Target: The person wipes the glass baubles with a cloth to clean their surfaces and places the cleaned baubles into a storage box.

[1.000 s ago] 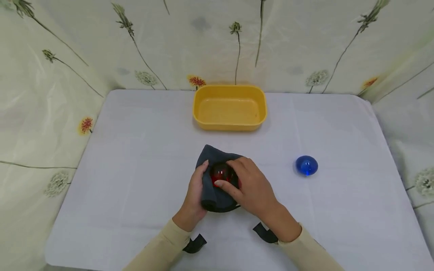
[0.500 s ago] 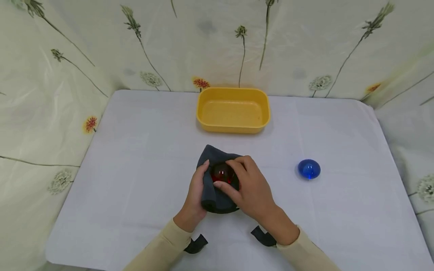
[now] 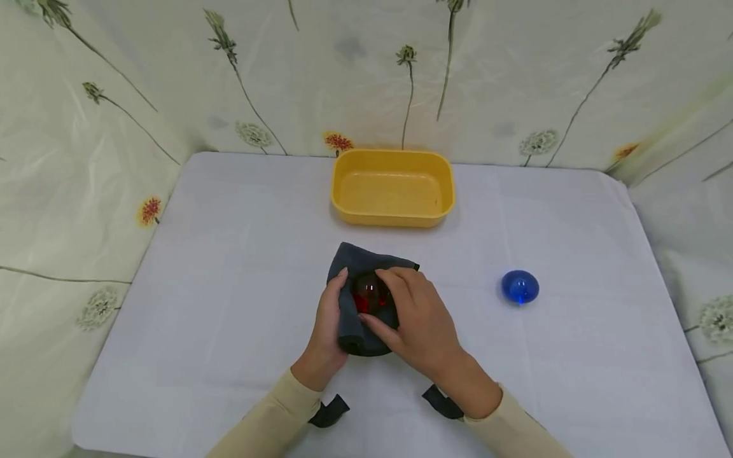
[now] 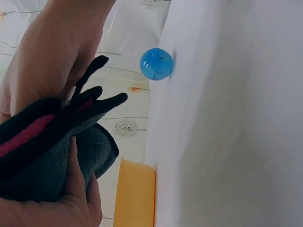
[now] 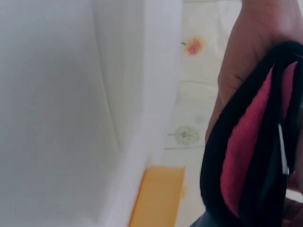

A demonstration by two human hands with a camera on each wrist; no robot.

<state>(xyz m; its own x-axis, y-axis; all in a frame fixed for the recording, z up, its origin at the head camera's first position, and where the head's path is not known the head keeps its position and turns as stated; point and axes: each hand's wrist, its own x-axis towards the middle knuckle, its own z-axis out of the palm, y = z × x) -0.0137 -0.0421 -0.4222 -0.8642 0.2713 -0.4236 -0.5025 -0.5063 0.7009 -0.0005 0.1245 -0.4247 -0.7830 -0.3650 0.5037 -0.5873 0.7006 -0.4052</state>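
Red ball (image 3: pixel 369 296) sits mid-table, nested in a dark grey cloth (image 3: pixel 357 264) bunched round it. Left hand (image 3: pixel 326 327) at the ball's 9 o'clock, fingers curled over the cloth's edge, gripping it against the ball. Right hand (image 3: pixel 420 324) at 4 o'clock, thumb and fingers wrapped over the ball and the cloth under it. Wrist views show only cloth folds, palm and a pink-and-black strap, nothing more on the fingers.

Risk, as a guess: the ball looks smooth and glossy, so it could squirt out of the cloth if the grip loosens, then roll off the table edge or into the blue ball (image 3: pixel 520 287) at 3 o'clock, well apart. The cloth could also slide on the sheet.

Yellow tub (image 3: pixel 393 187) at 12 o'clock, near the back edge. Table (image 3: pixel 200 254) under a pale sheet. Floral curtains (image 3: pixel 143 83) hang close on the back and both sides.
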